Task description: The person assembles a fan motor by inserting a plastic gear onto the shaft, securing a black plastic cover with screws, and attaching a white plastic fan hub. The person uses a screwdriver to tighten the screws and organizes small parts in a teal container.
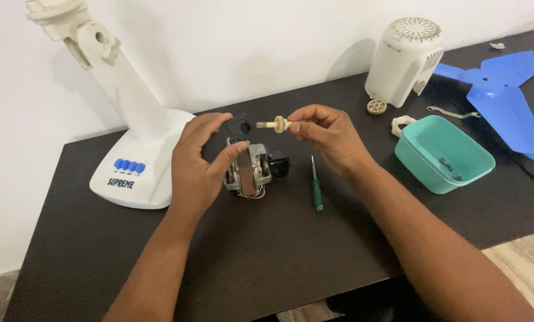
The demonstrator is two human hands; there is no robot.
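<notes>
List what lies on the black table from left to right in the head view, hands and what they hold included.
White fan stand → left hand on the fan motor → right hand pinching a cream gear shaft → white motor cover → teal tub → blue fan blade.

A white fan stand (137, 143) with 4 blue buttons sits at the left of the dark table (267, 262). A green screwdriver (316, 186) lies near the middle. At the right stand a teal tub (443, 154), a white motor cover (405, 58), a small cream gear (376, 106) and a blue fan blade (505, 89)
</notes>
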